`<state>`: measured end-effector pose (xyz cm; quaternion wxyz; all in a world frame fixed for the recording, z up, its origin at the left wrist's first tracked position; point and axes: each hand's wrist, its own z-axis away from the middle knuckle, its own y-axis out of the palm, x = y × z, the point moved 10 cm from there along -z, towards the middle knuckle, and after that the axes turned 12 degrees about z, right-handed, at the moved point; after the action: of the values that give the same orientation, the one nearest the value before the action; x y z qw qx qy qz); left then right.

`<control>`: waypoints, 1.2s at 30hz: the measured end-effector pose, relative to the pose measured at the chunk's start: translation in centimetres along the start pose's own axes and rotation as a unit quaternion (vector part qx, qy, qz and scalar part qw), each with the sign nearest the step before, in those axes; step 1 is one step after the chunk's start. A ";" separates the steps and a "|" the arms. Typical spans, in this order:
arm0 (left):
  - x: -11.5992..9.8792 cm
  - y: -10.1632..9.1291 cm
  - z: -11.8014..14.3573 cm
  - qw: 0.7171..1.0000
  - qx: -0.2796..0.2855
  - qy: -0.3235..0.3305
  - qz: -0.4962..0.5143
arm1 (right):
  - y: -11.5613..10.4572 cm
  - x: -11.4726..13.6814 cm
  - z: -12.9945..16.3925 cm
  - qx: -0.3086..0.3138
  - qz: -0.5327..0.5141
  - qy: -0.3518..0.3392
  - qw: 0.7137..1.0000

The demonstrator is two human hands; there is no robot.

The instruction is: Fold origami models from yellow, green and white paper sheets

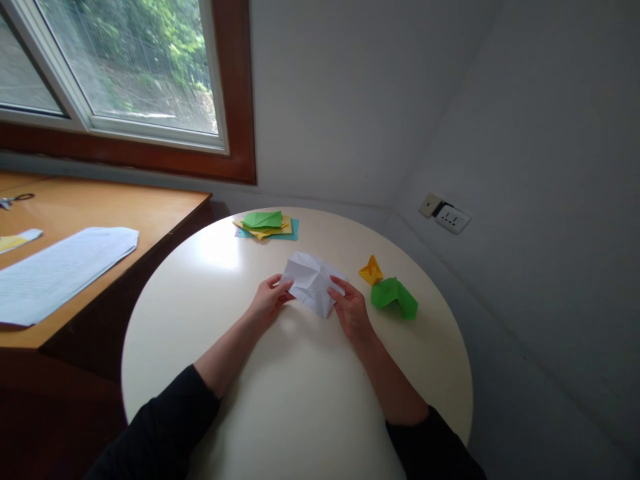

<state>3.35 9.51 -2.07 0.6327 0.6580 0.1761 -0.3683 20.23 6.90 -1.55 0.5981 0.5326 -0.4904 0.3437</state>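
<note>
A creased white paper sheet (313, 280) lies on the round cream table (280, 393), held at both sides. My left hand (270, 300) pinches its left edge between thumb and fingers. At the right edge, my right hand (350, 310) grips the sheet with its fingers on top. The paper shows several fold lines and is partly lifted in the middle.
A small yellow folded paper figure (371, 270) and a green folded paper piece (395, 297) sit right of my hands. A stack of coloured paper sheets (267, 225) lies at the table's far edge. A wooden desk (125, 213) with a white printed sheet (60, 267) stands left, under a window.
</note>
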 end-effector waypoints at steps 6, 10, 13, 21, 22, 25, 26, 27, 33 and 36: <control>0.8 0.2 0.0 0.999 0.022 -0.033 0.010 | -0.1 -0.1 0.0 -0.003 0.003 0.002 1.000; 2.2 0.4 0.3 0.993 0.027 -0.092 0.068 | -0.3 0.0 0.0 -0.018 -0.006 0.000 1.000; 3.1 0.7 0.6 0.987 0.029 -0.125 0.100 | -0.3 0.1 0.0 -0.023 -0.003 -0.001 1.000; 3.6 0.8 0.6 0.986 0.022 -0.127 0.104 | -0.7 0.0 0.0 -0.039 -0.003 -0.002 0.999; 3.5 0.8 0.6 0.987 0.019 -0.123 0.098 | -0.7 0.0 0.0 -0.038 -0.003 -0.002 0.999; 2.8 0.7 0.5 0.993 0.009 -0.087 0.080 | -0.7 0.0 0.0 -0.035 -0.004 -0.001 0.999; 2.4 0.6 0.5 0.995 0.004 -0.066 0.073 | -0.7 0.0 0.0 -0.035 -0.004 -0.001 0.999; 1.9 0.5 0.4 0.997 -0.002 -0.044 0.063 | -0.7 0.0 0.0 -0.035 -0.004 0.000 0.999; -1.9 -0.7 0.7 0.985 -0.064 0.135 -0.085 | -0.7 0.1 0.0 -0.038 0.005 -0.002 0.999; -4.3 -0.5 1.6 0.941 -0.083 0.253 -0.209 | -0.7 0.2 0.1 -0.033 0.015 -0.008 0.999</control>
<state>-0.27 9.09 0.71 0.5284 0.6230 0.4940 -0.2978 20.90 6.68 -1.51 0.6059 0.5082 -0.5143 0.3318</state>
